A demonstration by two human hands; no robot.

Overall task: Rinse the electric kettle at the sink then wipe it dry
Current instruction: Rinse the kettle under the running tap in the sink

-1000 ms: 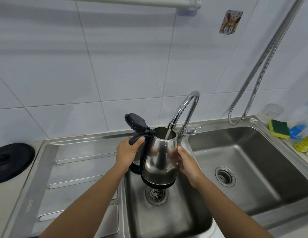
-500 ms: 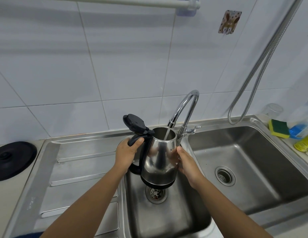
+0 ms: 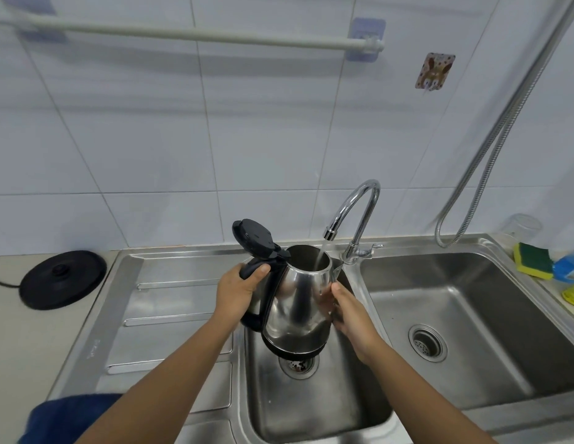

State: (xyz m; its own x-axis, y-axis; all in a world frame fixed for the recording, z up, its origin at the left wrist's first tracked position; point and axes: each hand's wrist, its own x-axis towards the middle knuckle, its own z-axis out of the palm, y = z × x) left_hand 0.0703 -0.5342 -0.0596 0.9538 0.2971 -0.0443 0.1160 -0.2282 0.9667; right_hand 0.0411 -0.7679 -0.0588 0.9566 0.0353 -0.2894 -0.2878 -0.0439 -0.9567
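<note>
Little has changed: the left hand point(image 3: 236, 293) still grips the kettle point(image 3: 295, 302) handle, and the right hand point(image 3: 349, 312) lies flat at its 3 o'clock. The tap point(image 3: 353, 206) keeps filling it, so it is still rinsing.

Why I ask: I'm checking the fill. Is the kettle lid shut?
No, the lid stands flipped up and tap water runs into the kettle.

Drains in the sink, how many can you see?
2. One drain sits in the left basin, partly hidden under the kettle; the other drain lies in the right basin.
</note>
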